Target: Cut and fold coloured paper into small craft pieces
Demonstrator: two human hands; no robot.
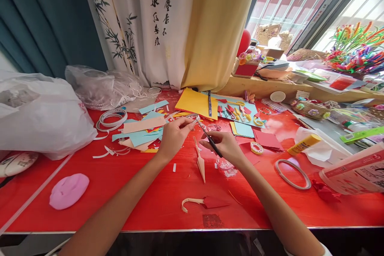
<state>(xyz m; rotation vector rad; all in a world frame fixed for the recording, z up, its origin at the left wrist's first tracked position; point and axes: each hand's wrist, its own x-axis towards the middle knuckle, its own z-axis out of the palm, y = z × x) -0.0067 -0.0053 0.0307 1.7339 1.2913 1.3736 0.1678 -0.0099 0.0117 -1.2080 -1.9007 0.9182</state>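
My left hand is closed in a pinch above the middle of the table; what sits between its fingertips is too small to make out. My right hand grips a slim black-handled tool with a thin metal tip, and the tip reaches to the left fingertips. Below the hands lies a cream folded-paper umbrella shape with a thin stem. Closer to the front edge is a red paper umbrella shape with a curved cream handle. A small white strip rests left of them.
Coloured paper strips pile up at left, beside tape rolls and a white plastic bag. Pink putty lies front left. Yellow card and small paper pieces lie behind. A glue stick and tape ring are at right.
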